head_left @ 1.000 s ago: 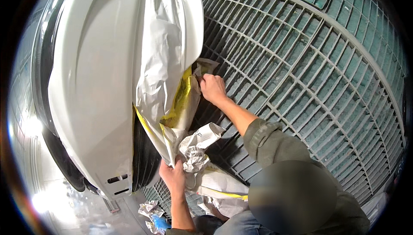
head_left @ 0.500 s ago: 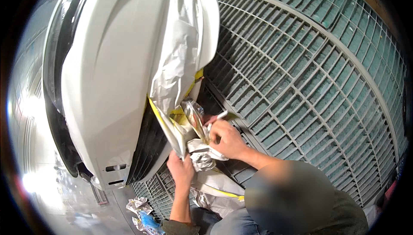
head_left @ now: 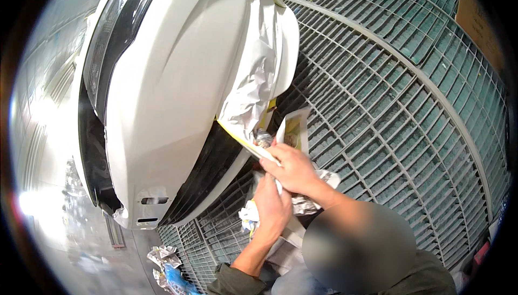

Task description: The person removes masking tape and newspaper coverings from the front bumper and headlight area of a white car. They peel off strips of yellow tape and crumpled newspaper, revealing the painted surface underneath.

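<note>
A white car bumper (head_left: 156, 90) stands on the left, with a dark grille opening (head_left: 197, 173) low on its near part. Crumpled white masking paper (head_left: 252, 79), edged with yellow tape (head_left: 232, 133), covers the bumper's right part. At the paper's lower end my right hand (head_left: 294, 168) is closed on it, with my left hand (head_left: 272, 206) just below, fingers wrapped round the gathered paper. A printed sheet (head_left: 294, 130) sticks up beyond my right hand. The fingertips of both hands are partly hidden by paper.
Metal floor grating (head_left: 399, 133) spreads over the right side. Crumpled newspaper (head_left: 162, 254) and a blue scrap (head_left: 178, 280) lie at the lower left. More paper bunches (head_left: 310, 203) are under my hands. A cardboard box (head_left: 477, 25) stands at the upper right.
My left hand has moved right and close below my right hand. My right hand has moved slightly right. The view has shifted, so the bumper sits farther right.
</note>
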Demonstrator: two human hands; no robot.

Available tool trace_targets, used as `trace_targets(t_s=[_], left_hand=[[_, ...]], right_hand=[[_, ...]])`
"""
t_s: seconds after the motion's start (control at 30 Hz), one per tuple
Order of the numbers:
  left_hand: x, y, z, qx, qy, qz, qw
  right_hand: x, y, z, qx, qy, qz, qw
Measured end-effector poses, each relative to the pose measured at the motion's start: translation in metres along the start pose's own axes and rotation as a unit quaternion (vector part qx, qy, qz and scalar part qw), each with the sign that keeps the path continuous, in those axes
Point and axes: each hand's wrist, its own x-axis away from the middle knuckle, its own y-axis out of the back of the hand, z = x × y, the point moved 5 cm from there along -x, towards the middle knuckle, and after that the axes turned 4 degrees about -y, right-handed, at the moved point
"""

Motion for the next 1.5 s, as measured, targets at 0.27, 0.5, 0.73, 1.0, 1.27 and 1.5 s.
trace_targets(t_s=[0.27,0.5,0.73,1.0,1.27,1.5], left_hand=[[-0.023,-0.009,-0.055,0.135,-0.043,0.074,0.987],[-0.036,0.003,-0.037,0.538,0.162,0.264,0.784],[-0.088,0.003,0.019,0.47,0.218,0.084,0.851],[-0.117,-0.01,0.025,0.435,0.3,-0.015,0.849],[-0.162,-0.035,-0.059,0.74,0.227,0.037,0.633],[-0.18,-0.069,-0.131,0.542,0.28,0.018,0.792]], right_hand=[[-0.008,0.07,0.027,0.061,0.052,-0.052,0.995],[0.02,0.12,0.038,0.016,-0.031,-0.063,0.997],[0.024,0.147,0.081,0.094,-0.097,-0.064,0.989],[0.019,0.156,0.097,0.153,-0.139,0.009,0.978],[0.008,0.193,0.069,0.065,0.031,0.121,0.99],[0.005,0.277,0.04,0.047,0.08,0.19,0.977]])
